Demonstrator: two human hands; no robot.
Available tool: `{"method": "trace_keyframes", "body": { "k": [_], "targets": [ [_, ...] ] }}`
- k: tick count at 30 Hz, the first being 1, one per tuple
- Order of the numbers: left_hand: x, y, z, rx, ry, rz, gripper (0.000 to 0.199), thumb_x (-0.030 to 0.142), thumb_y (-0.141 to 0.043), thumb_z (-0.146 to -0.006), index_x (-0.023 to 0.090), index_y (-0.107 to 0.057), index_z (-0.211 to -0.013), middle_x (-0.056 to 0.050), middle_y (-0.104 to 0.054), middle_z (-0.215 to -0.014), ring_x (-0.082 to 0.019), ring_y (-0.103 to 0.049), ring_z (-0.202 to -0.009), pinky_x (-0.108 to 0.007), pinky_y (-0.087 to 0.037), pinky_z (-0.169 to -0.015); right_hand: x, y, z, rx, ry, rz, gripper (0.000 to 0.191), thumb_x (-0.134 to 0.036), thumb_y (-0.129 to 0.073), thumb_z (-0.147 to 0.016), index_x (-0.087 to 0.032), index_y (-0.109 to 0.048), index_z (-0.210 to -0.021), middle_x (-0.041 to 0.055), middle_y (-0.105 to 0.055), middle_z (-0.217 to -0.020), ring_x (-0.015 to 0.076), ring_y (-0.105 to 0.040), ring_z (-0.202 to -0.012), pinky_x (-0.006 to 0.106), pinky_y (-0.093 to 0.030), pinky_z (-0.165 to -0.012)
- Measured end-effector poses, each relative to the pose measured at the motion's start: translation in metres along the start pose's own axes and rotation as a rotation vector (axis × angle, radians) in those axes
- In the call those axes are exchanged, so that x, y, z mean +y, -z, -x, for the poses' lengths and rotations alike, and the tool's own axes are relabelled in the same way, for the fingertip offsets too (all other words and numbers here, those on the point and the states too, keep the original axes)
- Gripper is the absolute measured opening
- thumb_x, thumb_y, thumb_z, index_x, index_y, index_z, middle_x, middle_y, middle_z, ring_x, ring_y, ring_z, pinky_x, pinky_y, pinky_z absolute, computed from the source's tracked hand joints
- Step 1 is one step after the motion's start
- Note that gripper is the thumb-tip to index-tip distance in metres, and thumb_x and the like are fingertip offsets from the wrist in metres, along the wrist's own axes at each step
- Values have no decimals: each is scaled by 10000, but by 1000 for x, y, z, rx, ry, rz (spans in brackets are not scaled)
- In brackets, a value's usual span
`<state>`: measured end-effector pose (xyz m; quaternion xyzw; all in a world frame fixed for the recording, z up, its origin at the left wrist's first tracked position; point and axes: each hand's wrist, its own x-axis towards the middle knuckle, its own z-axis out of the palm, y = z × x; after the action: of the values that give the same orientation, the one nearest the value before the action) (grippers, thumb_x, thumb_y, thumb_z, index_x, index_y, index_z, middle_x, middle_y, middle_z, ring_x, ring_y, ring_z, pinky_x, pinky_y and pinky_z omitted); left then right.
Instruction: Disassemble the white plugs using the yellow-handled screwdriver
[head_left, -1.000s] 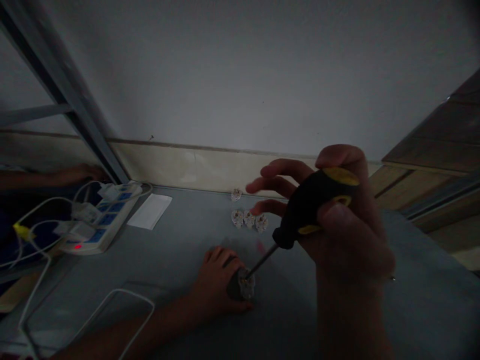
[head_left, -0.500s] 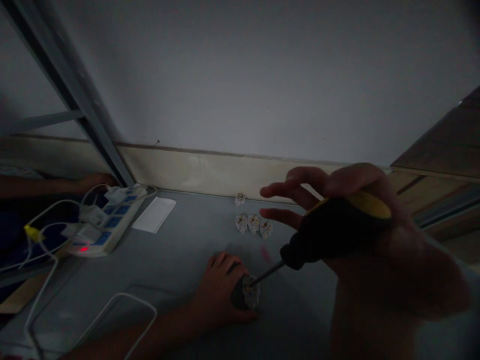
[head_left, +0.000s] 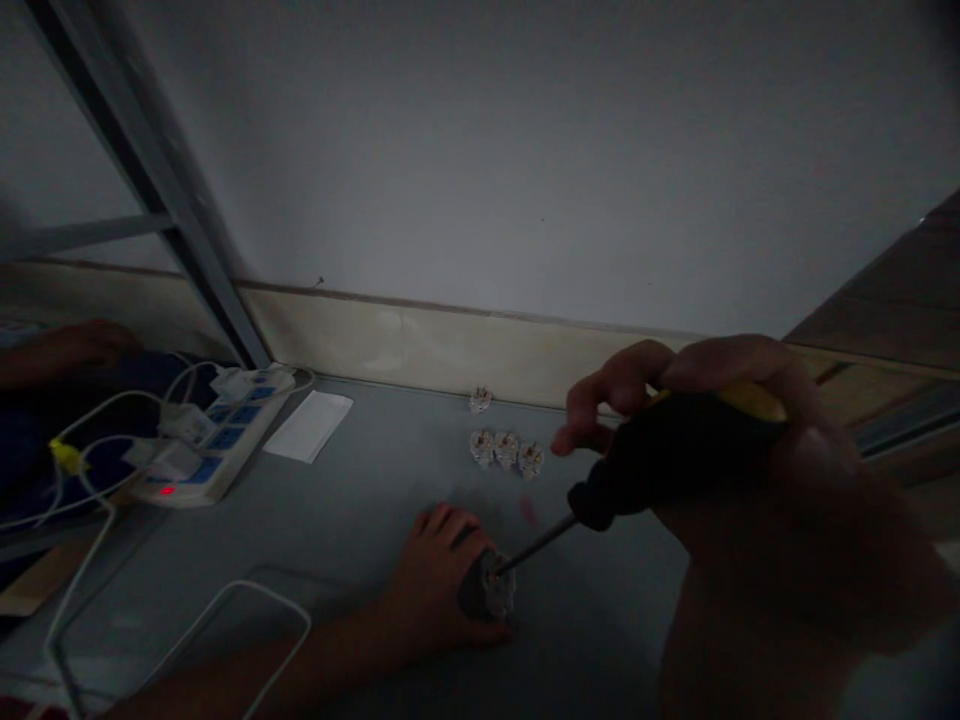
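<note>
My right hand point(head_left: 780, 480) is wrapped round the black-and-yellow handle of a screwdriver point(head_left: 675, 460). Its shaft slants down to the left, and the tip meets the face of a small plug point(head_left: 496, 585) with a dark body and a clear front. Fingers of my left hand point(head_left: 439, 575) close around that plug on the grey tabletop point(head_left: 375, 500). Beyond it lie several small clear plug-like pieces with metal parts, three in a row point(head_left: 505, 450) and a single piece point(head_left: 480, 399) by the wall.
A white power strip point(head_left: 225, 440) with a red light and plugged-in adapters stands at the left. White cables point(head_left: 240, 585) loop over the table. A white paper point(head_left: 309, 427) lies beside the strip. Another person's hand point(head_left: 94, 343) shows at far left, behind a metal frame point(head_left: 202, 270).
The outstretched fingers of my right hand have curled in toward the handle. My left hand stays on the plug. The other person's hand has moved left, away from the power strip.
</note>
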<state>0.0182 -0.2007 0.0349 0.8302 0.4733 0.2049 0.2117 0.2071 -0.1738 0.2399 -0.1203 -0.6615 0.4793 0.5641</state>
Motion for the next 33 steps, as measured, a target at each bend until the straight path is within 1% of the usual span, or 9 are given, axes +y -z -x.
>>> {"method": "trace_keyframes", "body": {
  "k": [2, 4, 6, 8, 12, 19, 24, 29, 33],
  "targets": [
    [-1, -1, 0, -3, -3, 8, 668, 630, -831, -548, 279, -625, -1077, -38, -604, -1175, -319, -517, -1104, -479, -376, -979, 4, -5, -1, 92, 12, 1, 183, -306, -653, -860, -248, -625, -1031, 41, -590, -1054, 249, -651, -1039, 399, -619, -794],
    [-1, -1, 0, -5, -4, 12, 673, 630, -835, -547, 279, -625, -1082, -40, -599, -1176, -319, -511, -1111, -478, -371, -986, 7, -11, -2, 159, 26, -64, 194, -231, -678, -824, -262, -577, -986, 5, -609, -986, 165, -680, -826, 277, -603, -627],
    [-1, 0, 0, -5, -5, 12, 676, 621, -842, -545, 278, -625, -1086, -40, -595, -1174, -317, -510, -1110, -476, -370, -987, 9, -14, -3, 148, 41, -160, 215, -199, -677, -816, -266, -534, -960, -37, -581, -780, 57, -531, -517, 152, -443, -428],
    [1, 1, 0, -10, -1, 8, 684, 609, -852, -538, 274, -625, -1089, -40, -596, -1171, -316, -513, -1104, -476, -373, -981, 7, -13, -4, 80, 24, -215, 208, -245, -676, -817, -268, -533, -967, -54, -504, -651, 41, -403, -437, 142, -342, -379],
    [4, 5, 0, -23, 10, -7, 682, 593, -859, -537, 266, -627, -1089, -41, -606, -1178, -322, -516, -1110, -482, -374, -985, -2, -5, -5, -11, -91, -147, 233, -426, -605, -865, -243, -643, -1004, 25, -574, -769, 140, -564, -618, 275, -486, -511],
    [3, 5, -1, -30, -2, -5, 685, 611, -844, -547, 262, -626, -1095, -50, -606, -1187, -327, -518, -1108, -495, -382, -981, 5, -3, -2, 93, -17, -25, 204, -331, -673, -841, -247, -606, -1015, 53, -596, -1060, 261, -647, -1027, 429, -616, -785],
    [3, 5, -1, -38, -1, -7, 695, 590, -866, -544, 254, -625, -1102, -43, -605, -1189, -322, -512, -1119, -489, -379, -986, 11, -7, -6, 146, 36, -186, 246, -206, -701, -799, -265, -501, -930, -46, -521, -714, 52, -467, -494, 145, -378, -409],
    [4, 6, -1, -28, -1, -10, 673, 586, -861, -550, 250, -629, -1085, -45, -609, -1184, -320, -513, -1110, -486, -382, -980, 4, -7, -7, 73, -79, -178, 263, -451, -659, -842, -239, -606, -988, 16, -566, -769, 137, -551, -610, 258, -460, -491],
    [2, 5, 0, -22, -2, 3, 686, 595, -856, -551, 257, -626, -1101, -48, -608, -1189, -322, -508, -1113, -490, -377, -982, -1, -10, -2, 111, -80, -154, 211, -417, -611, -899, -218, -672, -933, 28, -574, -791, 164, -606, -715, 304, -556, -584]
  ]
}}
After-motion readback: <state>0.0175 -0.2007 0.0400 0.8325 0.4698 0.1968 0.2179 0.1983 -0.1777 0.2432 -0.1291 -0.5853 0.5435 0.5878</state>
